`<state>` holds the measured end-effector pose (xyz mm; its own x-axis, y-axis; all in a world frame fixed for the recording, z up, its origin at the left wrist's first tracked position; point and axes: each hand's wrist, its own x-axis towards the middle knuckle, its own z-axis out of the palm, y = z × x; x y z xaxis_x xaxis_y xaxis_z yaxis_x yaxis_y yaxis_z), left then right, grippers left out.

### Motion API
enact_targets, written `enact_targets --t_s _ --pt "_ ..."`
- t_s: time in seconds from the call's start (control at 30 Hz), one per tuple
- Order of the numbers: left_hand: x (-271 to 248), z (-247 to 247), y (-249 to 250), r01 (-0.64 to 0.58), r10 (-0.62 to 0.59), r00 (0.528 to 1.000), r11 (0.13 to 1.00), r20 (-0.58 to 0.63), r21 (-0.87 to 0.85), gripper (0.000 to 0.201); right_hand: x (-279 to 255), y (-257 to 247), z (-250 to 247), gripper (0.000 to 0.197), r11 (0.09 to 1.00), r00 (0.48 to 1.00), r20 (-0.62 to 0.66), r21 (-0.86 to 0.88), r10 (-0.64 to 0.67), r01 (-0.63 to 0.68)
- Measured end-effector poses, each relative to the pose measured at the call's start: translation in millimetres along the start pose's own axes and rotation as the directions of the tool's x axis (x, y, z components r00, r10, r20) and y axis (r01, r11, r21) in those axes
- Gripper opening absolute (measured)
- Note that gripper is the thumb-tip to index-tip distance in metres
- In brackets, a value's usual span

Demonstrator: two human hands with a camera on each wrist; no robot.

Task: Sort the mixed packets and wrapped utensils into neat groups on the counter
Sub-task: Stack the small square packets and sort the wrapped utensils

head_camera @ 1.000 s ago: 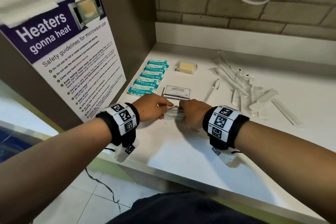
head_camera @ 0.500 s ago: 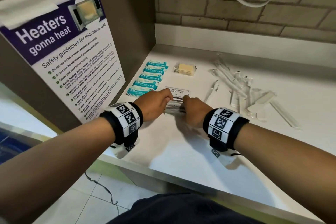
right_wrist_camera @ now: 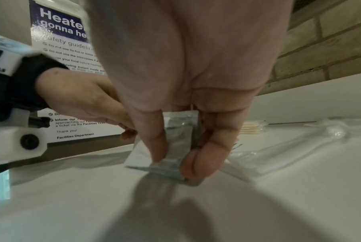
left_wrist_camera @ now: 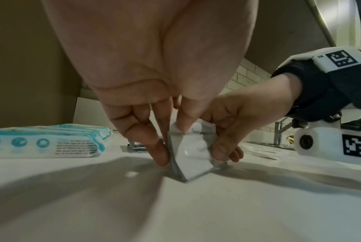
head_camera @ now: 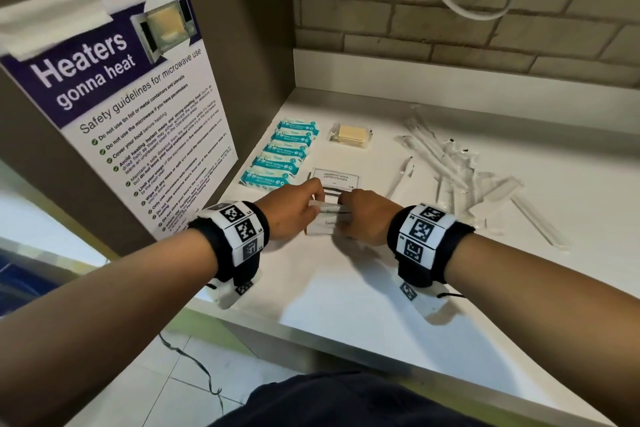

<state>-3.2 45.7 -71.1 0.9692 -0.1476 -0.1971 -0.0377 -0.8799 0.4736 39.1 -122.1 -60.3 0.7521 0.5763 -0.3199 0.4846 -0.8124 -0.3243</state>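
Packets (head_camera: 325, 218) are being pinched upright between your left hand (head_camera: 294, 210) and right hand (head_camera: 367, 215), fingers covering most printing; only "Tooth" is showing.

Both your arms reach forward, side by side, with a black band and white marker blocks on each wrist. Your left hand (head_camera: 294, 208) and your right hand (head_camera: 367, 215) meet in the middle, knuckles up. Your fingers (left_wrist_camera: 156, 147) point down and curl in. Your thumbs and fingers on both hands pinch the same small stack of white packets (left_wrist_camera: 192, 157).
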Motion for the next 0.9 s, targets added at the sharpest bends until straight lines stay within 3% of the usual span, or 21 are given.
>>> enact_targets --t_s 0.1,0.17,0.23,0.27,0.37,0.43,0.57,0.7,0.8,0.9 --pt "2 5 -3 -0.025 0.026 0.994 1.0 0.11 -0.005 0.033 0 -1 4 0.03 1.0 1.0 0.024 -0.01 -0.015 0.015" --pt "1 9 -5 -0.104 0.114 0.981 0.992 0.159 -0.068 0.046 0 0 4 0.03 0.999 0.999 0.023 0.0 -0.037 0.037" --pt "1 9 -5 -0.117 0.12 0.976 0.993 0.179 -0.03 0.055 0 1 2 0.026 0.999 0.999 0.017 0.004 -0.046 0.046" --pt "0 8 -4 -0.094 0.089 0.981 0.995 0.171 0.025 0.053 1 1 2 0.025 0.999 0.999 0.007 0.001 -0.053 0.053" --pt "2 1 -2 -0.039 0.035 0.999 0.983 0.024 0.182 0.019 2 1 0 0.025 0.997 0.996 -0.042 -0.015 -0.075 0.074" --pt "2 -3 -3 -0.032 0.042 0.998 0.98 -0.047 0.197 0.018 2 0 0 0.026 0.995 0.995 -0.055 -0.055 -0.084 0.081" --pt "0 -1 0 -0.005 0.006 1.0 0.98 -0.003 0.2 0.012 1 -3 2 0.029 0.987 0.995 0.002 -0.126 -0.096 0.096" --pt "2 0 -3 0.017 -0.017 1.0 0.99 -0.002 0.138 0.018 6 -2 -1 0.031 0.991 0.991 -0.015 -0.006 -0.136 0.136" --pt "4 -2 -9 0.036 -0.035 0.999 0.998 -0.009 0.052 0.024 9 3 -9 0.025 0.991 0.99 -0.055 -0.023 -0.134 0.133" --pt "5 -3 -13 0.062 -0.063 0.998 0.995 -0.018 -0.082 0.015 10 7 -16 0.023 0.991 0.989 -0.087 -0.059 -0.122 0.117"
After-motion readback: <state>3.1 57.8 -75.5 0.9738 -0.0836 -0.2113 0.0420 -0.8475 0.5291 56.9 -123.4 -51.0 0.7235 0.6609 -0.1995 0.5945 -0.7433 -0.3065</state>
